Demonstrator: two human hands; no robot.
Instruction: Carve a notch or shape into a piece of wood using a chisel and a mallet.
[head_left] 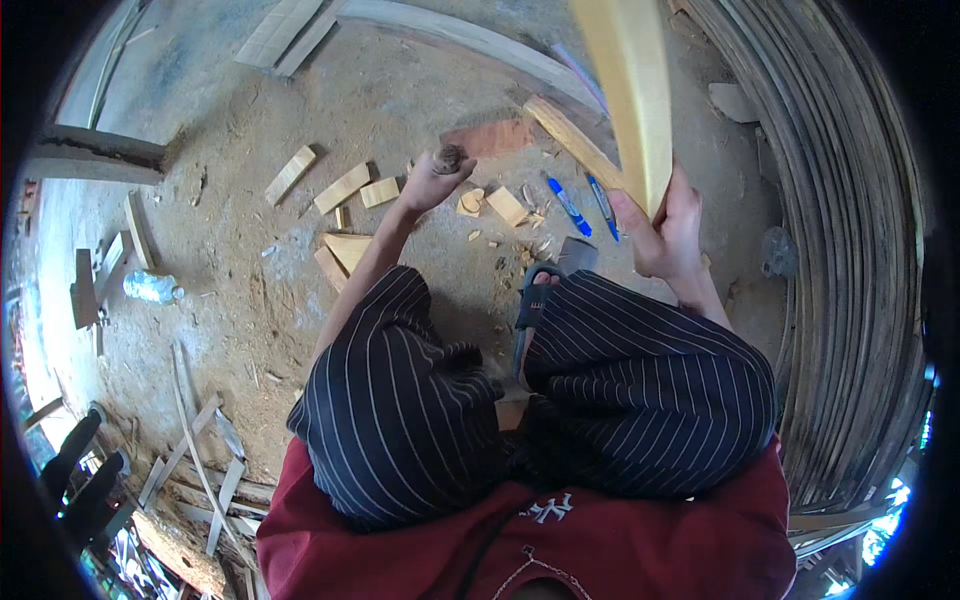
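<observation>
My right hand [672,232] grips the lower end of a long pale wooden board [642,95], which stands up toward the top edge and narrows at the hand. Off to the left, my left hand [432,186] is closed round a piece with a round, rough brown end [450,157]; the rest of it is hidden, so I cannot tell what it is. A yellowish wooden strip [572,142] lies on the ground behind the board. Between my hands are a small wood block [507,206], a blue marker [570,207], a blue pen [603,207] and scattered wood chips.
Several cut wood blocks [343,188] lie left of my left hand. A dark grey flat piece [578,255] is beside my sandalled foot [540,290]. Farther left lies a clear plastic bottle [153,287]. Long stacked slats [850,200] line the right side. Scrap wood [215,470] lies at lower left.
</observation>
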